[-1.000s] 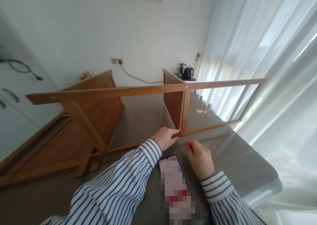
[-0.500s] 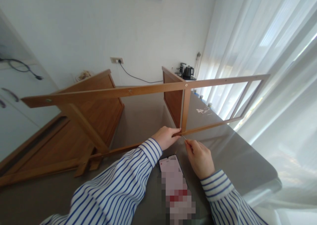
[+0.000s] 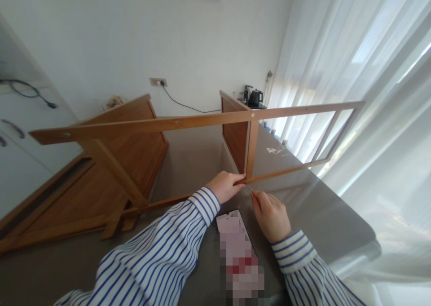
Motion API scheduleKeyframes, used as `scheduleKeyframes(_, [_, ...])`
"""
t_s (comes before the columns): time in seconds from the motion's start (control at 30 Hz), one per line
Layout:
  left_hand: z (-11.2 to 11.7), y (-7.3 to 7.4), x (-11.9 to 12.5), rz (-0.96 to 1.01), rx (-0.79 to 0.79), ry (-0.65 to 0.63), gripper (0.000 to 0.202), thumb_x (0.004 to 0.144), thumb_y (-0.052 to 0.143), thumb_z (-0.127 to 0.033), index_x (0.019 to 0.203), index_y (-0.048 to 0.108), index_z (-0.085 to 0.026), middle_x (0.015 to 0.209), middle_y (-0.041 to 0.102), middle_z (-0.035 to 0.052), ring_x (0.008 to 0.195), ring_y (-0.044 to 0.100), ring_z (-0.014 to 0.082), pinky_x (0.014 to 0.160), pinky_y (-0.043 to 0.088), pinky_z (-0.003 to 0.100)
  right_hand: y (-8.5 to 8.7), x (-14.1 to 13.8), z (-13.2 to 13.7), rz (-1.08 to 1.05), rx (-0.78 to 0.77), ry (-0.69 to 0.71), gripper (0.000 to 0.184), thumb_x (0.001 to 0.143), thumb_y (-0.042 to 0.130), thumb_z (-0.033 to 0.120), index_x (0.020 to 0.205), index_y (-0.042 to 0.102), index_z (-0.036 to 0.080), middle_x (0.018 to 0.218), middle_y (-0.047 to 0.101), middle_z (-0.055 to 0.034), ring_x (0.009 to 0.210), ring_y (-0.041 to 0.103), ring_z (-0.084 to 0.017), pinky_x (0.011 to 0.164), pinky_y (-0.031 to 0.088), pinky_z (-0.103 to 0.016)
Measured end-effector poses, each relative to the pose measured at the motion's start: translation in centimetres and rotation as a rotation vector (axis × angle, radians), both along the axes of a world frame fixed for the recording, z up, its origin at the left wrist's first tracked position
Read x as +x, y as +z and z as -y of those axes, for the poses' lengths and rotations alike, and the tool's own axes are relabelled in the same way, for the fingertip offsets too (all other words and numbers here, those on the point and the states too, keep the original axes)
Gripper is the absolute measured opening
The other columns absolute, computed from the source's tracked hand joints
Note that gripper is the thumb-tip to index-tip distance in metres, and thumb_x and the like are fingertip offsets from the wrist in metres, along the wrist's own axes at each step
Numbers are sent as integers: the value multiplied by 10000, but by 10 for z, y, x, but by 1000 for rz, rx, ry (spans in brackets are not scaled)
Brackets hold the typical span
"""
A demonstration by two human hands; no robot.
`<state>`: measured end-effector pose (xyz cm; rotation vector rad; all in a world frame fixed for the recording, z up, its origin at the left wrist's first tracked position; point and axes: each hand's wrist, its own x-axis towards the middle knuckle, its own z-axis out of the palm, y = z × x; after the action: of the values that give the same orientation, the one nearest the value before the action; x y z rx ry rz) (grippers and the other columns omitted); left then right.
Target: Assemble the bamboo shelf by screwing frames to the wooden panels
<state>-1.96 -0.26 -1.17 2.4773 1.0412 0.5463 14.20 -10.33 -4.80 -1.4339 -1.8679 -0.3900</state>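
Observation:
A brown wooden frame (image 3: 208, 118) stands on its side, with two long rails joined by crosspieces and panels. My left hand (image 3: 225, 186) is closed round its lower rail (image 3: 283, 173), at the foot of a short upright (image 3: 252, 151). In my right hand (image 3: 271, 216), thumb and fingers pinch a thin metal rod that looks like a hex key (image 3: 249, 187). Its tip meets the lower rail just right of my left fingers; the rest is hidden in the fist. Round bolt heads (image 3: 253, 115) show along the upper rail.
A phone (image 3: 235, 238) with a blurred screen lies between my forearms on the grey tabletop (image 3: 336, 211). Small pale scraps (image 3: 275, 151) lie beyond the frame. A black kettle (image 3: 255, 98) stands at the back. White curtains (image 3: 387, 95) hang on the right.
My right hand has shifted very slightly with the hex key. My left hand keeps its hold, and the frame stays in place.

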Motion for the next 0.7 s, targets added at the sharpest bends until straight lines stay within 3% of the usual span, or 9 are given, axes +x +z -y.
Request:
scheduleKeyframes(0.4, [2,1,1,20,-28,31,392,835,541,-370,1200,607,-246,1195,627,15,1112,583,214,973,438,300,3,-2,0,46,33,-23,215,906,408,168,825,607,173,705,652,-35,641,590,-127,609,406,-230])
scheduleKeyframes(0.7, [1,0,0,19,-12,27,392,841,526,-382,1199,610,-248,1176,640,19,1080,603,219,924,463,295,-4,-9,-2,197,-81,-230,175,894,414,147,760,523,177,527,564,6,451,524,-121,461,266,-250])
